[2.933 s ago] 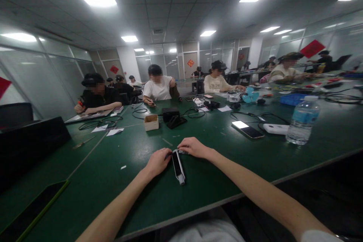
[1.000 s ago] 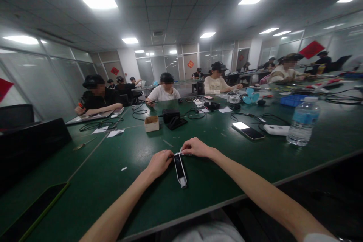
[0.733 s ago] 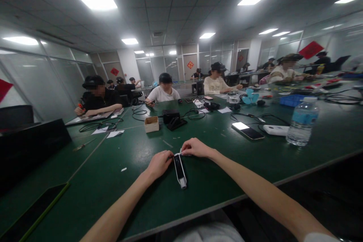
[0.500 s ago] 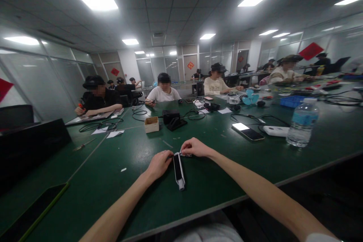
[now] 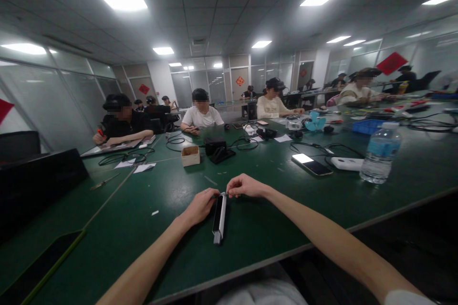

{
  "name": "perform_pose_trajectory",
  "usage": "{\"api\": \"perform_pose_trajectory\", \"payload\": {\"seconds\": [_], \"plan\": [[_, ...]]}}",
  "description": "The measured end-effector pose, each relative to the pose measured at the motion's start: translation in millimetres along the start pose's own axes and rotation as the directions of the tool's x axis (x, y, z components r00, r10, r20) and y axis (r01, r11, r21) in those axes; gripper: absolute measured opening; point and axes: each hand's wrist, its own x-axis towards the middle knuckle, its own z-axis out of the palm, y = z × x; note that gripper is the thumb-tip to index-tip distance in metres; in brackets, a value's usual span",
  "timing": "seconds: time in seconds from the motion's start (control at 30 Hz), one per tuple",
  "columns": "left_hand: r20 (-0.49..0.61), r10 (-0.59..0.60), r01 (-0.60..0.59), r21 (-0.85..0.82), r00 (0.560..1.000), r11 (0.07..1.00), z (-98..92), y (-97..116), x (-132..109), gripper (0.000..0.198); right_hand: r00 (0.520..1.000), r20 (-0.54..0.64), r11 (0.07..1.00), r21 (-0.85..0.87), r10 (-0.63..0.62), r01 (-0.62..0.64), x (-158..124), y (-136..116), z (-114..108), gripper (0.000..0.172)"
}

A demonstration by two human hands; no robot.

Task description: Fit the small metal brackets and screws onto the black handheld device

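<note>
A long, narrow white device with a black face [image 5: 219, 219] lies on the green table, its near end pointing toward me. My left hand [image 5: 203, 206] is closed at its far end, with thumb and fingertips on the left side of that end. My right hand [image 5: 241, 186] holds a pinch just right of the same end. Whatever sits between the right fingertips is too small and too hidden to name. The grey tip of the device [image 5: 216, 238] shows at its near end.
Beyond my hands stand a small open box [image 5: 191, 156] and a black box-shaped thing [image 5: 215, 146]. To the right are a phone [image 5: 312, 165], a white device [image 5: 347, 164] and a water bottle [image 5: 381, 152]. A green-edged dark panel [image 5: 46, 264] lies left. Several people sit opposite.
The near end of the white device has swung left, and more of its white right side shows. My right hand has shifted slightly left. The small pale thing beneath its fingers no longer shows.
</note>
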Motion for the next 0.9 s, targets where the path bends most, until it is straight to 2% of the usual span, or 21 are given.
{"api": "perform_pose_trajectory", "payload": {"seconds": [0.13,0.37,0.6,0.9], "plan": [[0.077,0.029,-0.028,-0.014,0.997,1.000,-1.1,-1,1,0.026,0.998,0.064,0.997,-0.079,-0.014,0.019,-2,-4,4,0.028],[0.148,0.066,-0.072,0.040,0.987,0.997,-5.4,1,0,0.028,0.995,0.046,0.964,-0.250,-0.083,0.092,-5,-13,11,0.019],[0.187,0.120,-0.140,0.097,0.975,0.985,-8.9,5,0,0.029,0.982,0.134,0.820,-0.541,-0.136,0.187,-10,-26,10,0.017],[0.226,0.202,-0.229,0.100,0.953,0.968,-12.9,10,2,0.028,0.959,0.243,0.719,-0.640,-0.144,0.270,-10,-27,14,0.019]]}}
